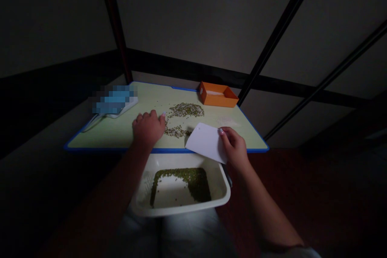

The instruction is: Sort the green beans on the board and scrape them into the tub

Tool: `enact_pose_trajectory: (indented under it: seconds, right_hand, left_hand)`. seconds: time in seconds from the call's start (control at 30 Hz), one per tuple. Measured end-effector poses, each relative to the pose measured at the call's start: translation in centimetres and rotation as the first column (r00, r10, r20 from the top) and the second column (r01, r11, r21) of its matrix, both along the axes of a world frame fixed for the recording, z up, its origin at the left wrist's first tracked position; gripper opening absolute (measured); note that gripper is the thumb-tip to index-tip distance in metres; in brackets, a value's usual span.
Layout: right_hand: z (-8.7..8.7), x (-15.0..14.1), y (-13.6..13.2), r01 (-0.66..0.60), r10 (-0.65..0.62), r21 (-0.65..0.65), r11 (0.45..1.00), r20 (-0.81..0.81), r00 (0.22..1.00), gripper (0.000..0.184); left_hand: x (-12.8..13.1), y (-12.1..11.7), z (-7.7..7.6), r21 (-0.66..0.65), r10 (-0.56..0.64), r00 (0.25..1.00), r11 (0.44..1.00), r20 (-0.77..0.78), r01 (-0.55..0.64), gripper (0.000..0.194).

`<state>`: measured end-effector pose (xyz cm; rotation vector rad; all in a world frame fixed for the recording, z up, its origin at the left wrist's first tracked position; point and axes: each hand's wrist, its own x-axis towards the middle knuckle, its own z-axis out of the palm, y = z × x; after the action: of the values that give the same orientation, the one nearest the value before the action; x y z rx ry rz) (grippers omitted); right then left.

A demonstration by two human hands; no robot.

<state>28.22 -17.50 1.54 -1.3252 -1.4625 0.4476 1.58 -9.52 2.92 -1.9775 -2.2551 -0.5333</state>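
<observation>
Pinching a white card (207,141) just below and right of the frame's centre, the right hand (236,148) holds it beside small grains (188,109) spread mid-frame on the desk (109,139). Left of centre, the left hand (148,129) has curled fingers; I cannot tell whether it grips anything. At lower centre, a white basin (181,211) holds green grains (198,183).

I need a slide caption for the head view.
Right hand holding a white card, left hand beside small grains on a blue-edged table.
</observation>
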Motion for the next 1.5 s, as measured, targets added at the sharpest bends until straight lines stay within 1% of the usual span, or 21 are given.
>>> enact_pose_trajectory:
  seconds: [0.07, 0.1, 0.2, 0.27, 0.33, 0.47, 0.57, 0.63, 0.73, 0.87, 1.0, 1.1, 1.17, 1.27, 1.33, 1.4, 1.5]
  right_hand:
    - [0.1, 0.1, 0.1, -0.025, 0.025, -0.001, 1.0, -0.022, 0.999, 0.032]
    - [0.2, 0.2, 0.1, -0.019, 0.019, 0.005, 1.0, -0.032, 0.999, 0.032]
    - [0.3, 0.7, -0.2, 0.071, -0.07, 0.04, 0.997, -0.03, 0.997, 0.033]
    - [0.4, 0.9, -0.8, 0.131, -0.131, 0.059, 0.99, 0.011, 0.991, 0.032]
    - [0.5, 0.8, -1.5, 0.161, -0.166, 0.072, 0.984, 0.062, 0.984, 0.032]
    - [0.5, -0.4, -2.3, 0.156, -0.166, 0.079, 0.985, 0.135, 0.977, 0.029]
    - [0.5, -1.0, -2.0, 0.161, -0.167, 0.048, 0.986, 0.177, 0.97, 0.028]
    - [0.4, -0.9, -1.6, 0.19, -0.191, 0.025, 0.981, 0.203, 0.96, 0.03]
    - [0.2, 0.1, -0.8, 0.284, -0.286, 0.042, 0.958, 0.24, 0.928, 0.032]
    - [-0.2, 2.5, 0.3, 0.41, -0.42, 0.093, 0.907, 0.243, 0.874, 0.033]
    - [0.1, 4.2, 0.5, 0.489, -0.507, 0.138, 0.862, 0.186, 0.842, 0.032]
    - [0.5, 3.9, -0.3, 0.534, -0.553, 0.164, 0.83, 0.112, 0.826, 0.032]
    - [0.7, 2.8, -1.2, 0.526, -0.549, 0.196, 0.827, 0.082, 0.832, 0.03]
    - [0.5, 0.6, -2.7, 0.482, -0.512, 0.212, 0.85, 0.115, 0.852, 0.026]
    - [0.2, -0.9, -3.4, 0.401, -0.441, 0.205, 0.893, 0.211, 0.873, 0.024]
    - [0.0, -1.9, -3.6, 0.321, -0.37, 0.196, 0.927, 0.315, 0.874, 0.022]
    - [0.1, -2.6, -3.1, 0.261, -0.317, 0.184, 0.948, 0.433, 0.844, 0.021]
  left_hand:
    - [0.0, 0.0, 0.0, -0.001, 0.002, 1.0, 1.0, 0.0, -0.002, 0.061]
    - [0.0, 0.0, 0.0, -0.002, 0.003, 1.0, 1.0, 0.001, -0.003, 0.061]
    - [0.0, 0.0, 0.0, 0.001, 0.007, 1.0, 1.0, 0.007, -0.007, 0.062]
    - [0.0, 0.0, 0.0, 0.005, 0.007, 1.0, 1.0, 0.008, -0.007, 0.062]
    - [0.0, 0.0, -0.1, 0.007, 0.008, 1.0, 1.0, 0.007, -0.008, 0.062]
    - [0.0, 0.0, 0.0, 0.0, 0.014, 1.0, 1.0, 0.0, -0.014, 0.062]
    - [0.0, 0.1, 0.1, -0.003, 0.009, 1.0, 1.0, -0.008, -0.009, 0.062]
    - [0.0, 0.0, 0.2, -0.005, 0.005, 1.0, 1.0, -0.009, -0.005, 0.062]
    - [-0.1, 0.0, 0.2, -0.006, 0.006, 1.0, 1.0, -0.015, -0.006, 0.063]
    - [-0.1, 0.1, 0.2, -0.002, -0.005, 1.0, 1.0, -0.027, 0.005, 0.064]
    - [-0.2, 0.1, 0.3, -0.011, -0.005, 0.999, 1.0, -0.04, 0.005, 0.064]
    - [-0.3, 0.2, 0.6, -0.023, -0.005, 0.999, 1.0, -0.039, 0.004, 0.066]
    - [-0.3, 0.4, 0.9, -0.054, -0.015, 0.999, 0.998, -0.045, 0.012, 0.066]
    - [-0.4, 0.6, 1.1, -0.096, -0.016, 0.997, 0.995, -0.073, 0.009, 0.067]
    - [-0.3, 0.7, 1.1, -0.092, -0.01, 0.996, 0.996, -0.091, 0.002, 0.07]
    - [-0.3, 0.8, 1.1, -0.098, -0.007, 0.995, 0.995, -0.1, -0.003, 0.073]
    - [-0.3, 0.8, 1.3, -0.123, -0.009, 0.995, 0.992, -0.097, -0.003, 0.073]
